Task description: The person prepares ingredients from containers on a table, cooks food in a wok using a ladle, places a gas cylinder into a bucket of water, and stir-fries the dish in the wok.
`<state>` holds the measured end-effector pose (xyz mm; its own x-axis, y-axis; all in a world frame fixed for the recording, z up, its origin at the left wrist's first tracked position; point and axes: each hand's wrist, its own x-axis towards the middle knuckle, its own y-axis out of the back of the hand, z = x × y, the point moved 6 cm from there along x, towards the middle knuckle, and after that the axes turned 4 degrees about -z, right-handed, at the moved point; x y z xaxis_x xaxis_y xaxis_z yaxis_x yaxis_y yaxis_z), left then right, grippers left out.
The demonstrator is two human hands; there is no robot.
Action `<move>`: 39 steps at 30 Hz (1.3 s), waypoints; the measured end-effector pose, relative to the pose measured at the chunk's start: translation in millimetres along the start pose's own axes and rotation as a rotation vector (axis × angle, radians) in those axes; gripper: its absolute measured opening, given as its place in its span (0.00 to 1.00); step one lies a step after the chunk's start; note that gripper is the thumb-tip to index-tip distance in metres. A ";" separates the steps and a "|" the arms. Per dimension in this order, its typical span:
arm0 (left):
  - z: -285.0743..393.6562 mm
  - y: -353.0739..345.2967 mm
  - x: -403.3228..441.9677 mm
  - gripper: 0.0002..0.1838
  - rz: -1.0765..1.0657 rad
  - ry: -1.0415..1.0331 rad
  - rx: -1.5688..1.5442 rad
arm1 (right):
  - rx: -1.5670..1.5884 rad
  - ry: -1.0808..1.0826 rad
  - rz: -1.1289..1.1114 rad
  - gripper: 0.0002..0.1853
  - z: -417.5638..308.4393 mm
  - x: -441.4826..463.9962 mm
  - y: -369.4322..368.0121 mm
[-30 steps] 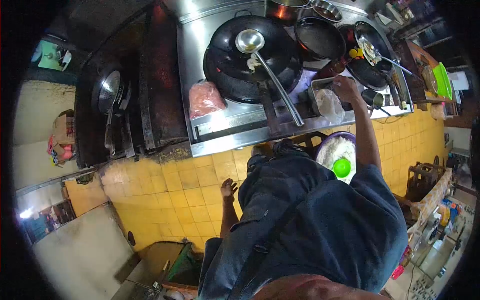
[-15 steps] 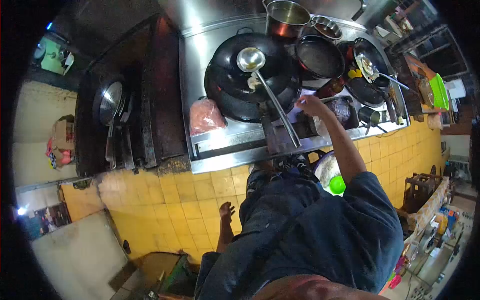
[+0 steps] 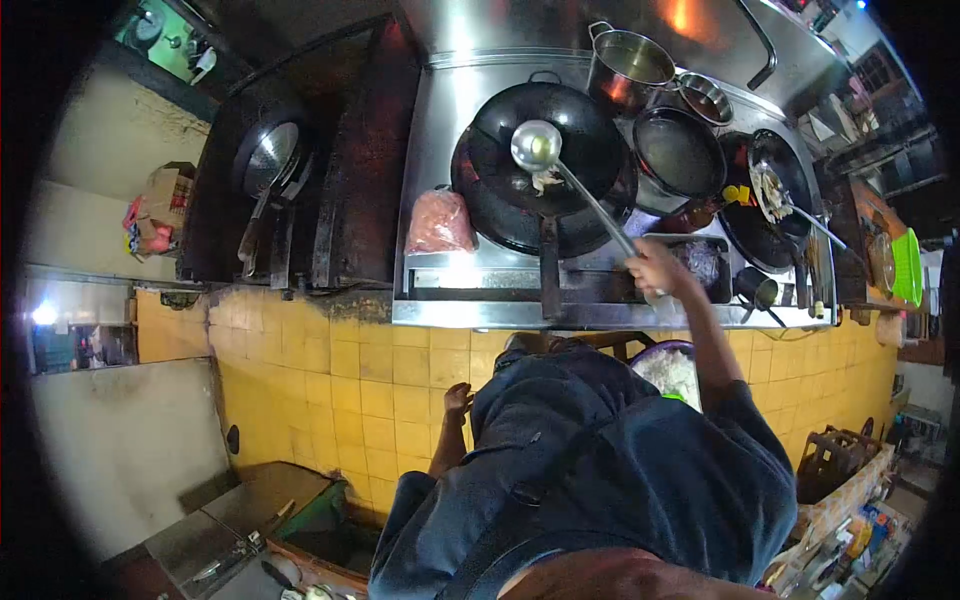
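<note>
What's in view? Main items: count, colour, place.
Ladle: 1, silver, over large wok
Large wok: 1, black, on stove
Bagged food: 1, pink, stove front left
First pan: 1, black, right of large wok
Second pan: 1, black, stove right
Third pan: 1, grey, left station
Pot: 1, coppery, stove rear
Bottle: 1, reddish brown, in front of first pan
Small pot: 1, dark, stove front right
Tub: 1, purple rim, white contents, floor
Basket: 1, green, far right
Tiles: many, yellow, floor
Left hand: 1, empty, beside left leg
Right hand: 1, grip closed on ladle handle
</note>
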<state>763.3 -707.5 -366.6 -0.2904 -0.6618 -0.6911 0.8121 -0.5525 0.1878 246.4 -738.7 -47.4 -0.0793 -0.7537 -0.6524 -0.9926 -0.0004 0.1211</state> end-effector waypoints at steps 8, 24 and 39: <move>34.5 13.1 -8.8 0.11 0.139 0.054 -0.609 | -0.863 -0.009 0.557 0.15 -23.1 -29.3 -13.1; 578.6 12.8 -359.5 0.11 0.398 -1.931 0.106 | 0.245 0.241 0.038 0.25 50.7 25.3 -30.1; 598.8 -136.3 -454.3 0.12 -0.170 -2.247 0.629 | -0.097 0.640 0.660 0.15 92.4 64.4 314.5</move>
<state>481.5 -635.0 339.6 -0.5639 0.3165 0.7628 0.6599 -0.3826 0.6467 -79.3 -726.6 -120.5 -0.5323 -0.8400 0.1056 -0.7497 0.5256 0.4021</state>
